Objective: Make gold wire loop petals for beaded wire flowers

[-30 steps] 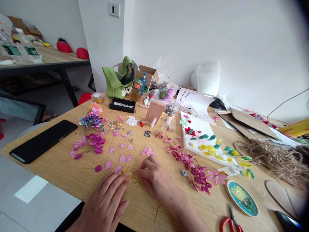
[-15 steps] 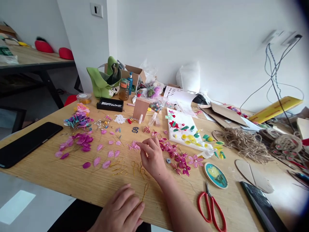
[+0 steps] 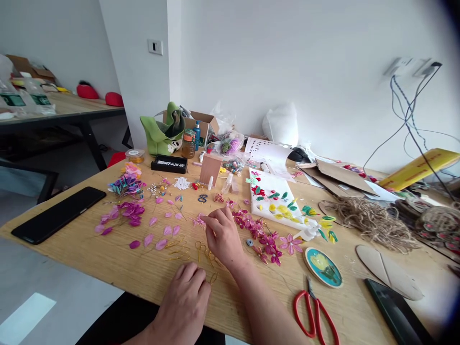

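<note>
My right hand (image 3: 223, 235) reaches forward over the wooden table (image 3: 108, 261), its fingertips touching a small pale pink flower (image 3: 199, 221). My left hand (image 3: 187, 299) rests near the table's front edge, fingers curled, beside a piece of gold wire (image 3: 214, 277). More gold wire loops (image 3: 179, 249) lie between the hands. A string of magenta flowers (image 3: 260, 235) runs just right of my right hand. Loose pink petals (image 3: 158, 239) lie to the left.
Red scissors (image 3: 316, 314) and a round teal coaster (image 3: 322, 266) lie at the front right. A black phone (image 3: 57, 214) sits at the left, another dark device (image 3: 397, 311) at the right. White board with coloured leaves (image 3: 273, 201), twine pile (image 3: 370, 223), green bag (image 3: 161, 132) stand further back.
My right hand left the gold wires and reached forward to the pale pink flower. My left hand drew back toward the table's front edge. The view swung to the right.
</note>
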Action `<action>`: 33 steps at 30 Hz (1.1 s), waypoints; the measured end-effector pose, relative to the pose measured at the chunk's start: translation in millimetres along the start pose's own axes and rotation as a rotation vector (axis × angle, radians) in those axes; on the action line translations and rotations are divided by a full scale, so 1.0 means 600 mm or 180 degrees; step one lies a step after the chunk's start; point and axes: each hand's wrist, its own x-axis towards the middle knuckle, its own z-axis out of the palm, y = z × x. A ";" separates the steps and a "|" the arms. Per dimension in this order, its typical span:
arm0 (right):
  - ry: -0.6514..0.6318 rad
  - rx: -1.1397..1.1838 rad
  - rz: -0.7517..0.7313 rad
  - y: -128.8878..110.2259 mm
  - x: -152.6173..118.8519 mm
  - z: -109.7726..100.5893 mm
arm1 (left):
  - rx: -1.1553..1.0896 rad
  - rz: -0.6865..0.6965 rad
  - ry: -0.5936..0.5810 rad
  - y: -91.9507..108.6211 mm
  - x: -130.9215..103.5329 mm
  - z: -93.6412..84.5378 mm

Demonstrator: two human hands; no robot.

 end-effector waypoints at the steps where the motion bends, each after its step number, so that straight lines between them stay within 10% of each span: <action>1: 0.0007 0.0006 0.0004 0.001 0.000 0.000 | 0.0028 0.0035 -0.0002 -0.005 -0.002 -0.002; 14: -0.0356 0.0515 -0.0005 -0.016 0.003 0.002 | 0.0431 0.0266 -0.0014 -0.108 -0.029 -0.071; 23: -0.1930 0.0664 -0.0111 -0.041 0.002 -0.006 | 0.0214 0.0301 0.0469 -0.094 -0.049 -0.090; 33: -0.2597 0.0585 -0.0134 -0.058 -0.002 -0.006 | 0.0022 -0.0045 0.0405 -0.106 -0.067 -0.069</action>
